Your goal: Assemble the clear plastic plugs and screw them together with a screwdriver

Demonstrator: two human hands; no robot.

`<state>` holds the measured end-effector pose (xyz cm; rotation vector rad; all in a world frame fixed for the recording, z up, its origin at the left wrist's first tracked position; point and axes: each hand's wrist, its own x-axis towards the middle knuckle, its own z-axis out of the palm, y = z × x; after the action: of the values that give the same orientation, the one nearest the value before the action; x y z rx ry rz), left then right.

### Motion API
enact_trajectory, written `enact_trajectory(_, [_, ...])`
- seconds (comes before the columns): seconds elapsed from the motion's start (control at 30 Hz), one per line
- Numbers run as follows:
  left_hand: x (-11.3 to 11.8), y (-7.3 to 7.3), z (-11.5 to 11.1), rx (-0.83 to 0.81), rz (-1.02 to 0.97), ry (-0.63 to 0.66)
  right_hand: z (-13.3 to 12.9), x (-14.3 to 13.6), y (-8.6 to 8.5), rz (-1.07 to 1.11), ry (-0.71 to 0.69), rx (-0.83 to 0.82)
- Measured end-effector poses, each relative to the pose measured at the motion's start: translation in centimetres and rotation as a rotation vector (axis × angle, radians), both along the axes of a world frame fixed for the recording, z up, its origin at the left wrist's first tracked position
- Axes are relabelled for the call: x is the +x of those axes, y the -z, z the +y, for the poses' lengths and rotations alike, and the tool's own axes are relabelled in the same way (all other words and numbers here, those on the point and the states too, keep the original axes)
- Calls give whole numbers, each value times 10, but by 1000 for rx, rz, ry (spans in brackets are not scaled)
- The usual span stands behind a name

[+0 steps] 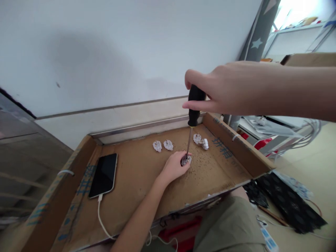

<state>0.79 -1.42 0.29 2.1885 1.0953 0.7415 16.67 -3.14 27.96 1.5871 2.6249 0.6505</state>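
Observation:
My right hand is closed round the black handle of a screwdriver, held upright. Its metal shaft points down to a small white plug, and the tip meets the plug's top. On the cardboard, my left hand pinches that plug between thumb and fingers and partly hides it. Two similar white plugs lie to the left of the shaft, pins up. Two more, one flat plug and one tipped plug, sit just to its right. Many tiny dark bits, perhaps screws, are scattered beside my left hand.
A cardboard tray with raised side walls forms the work surface against a white wall. A phone lies at its left with a white cable attached. Right of the tray stands a cabinet holding another white plug on plastic.

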Motion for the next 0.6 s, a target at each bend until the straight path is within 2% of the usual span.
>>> enact_trajectory(0.03, [0,-1,0,-8,2,0,0,-1,1,1,-18,13])
enact_trajectory(0.07, [0,-1,0,-15,3,0,-1,-1,1,26,-37,-41])
enact_trajectory(0.13, [-1,-2,0,-16,2,1,-6,-2,0,128,-70,-242])
enact_trajectory(0.2, [-1,-2,0,-12,7,3,-10,-1,2,242,-101,-344])
enact_trajectory(0.23, [-1,-3,0,-9,13,4,-10,0,3,266,-137,-325])
enact_trajectory(0.3, [0,-3,0,-3,21,2,-7,5,8,197,-199,-160])
enact_trajectory(0.37, [0,-2,0,3,20,-4,1,11,11,23,-145,66])
enact_trajectory(0.43, [1,-2,0,6,19,-7,7,16,11,-100,-62,185])
enact_trajectory(0.47, [1,-1,0,6,20,-7,8,18,9,-101,-52,159])
enact_trajectory(0.6, [0,0,0,17,17,-5,7,18,1,64,-106,-198])
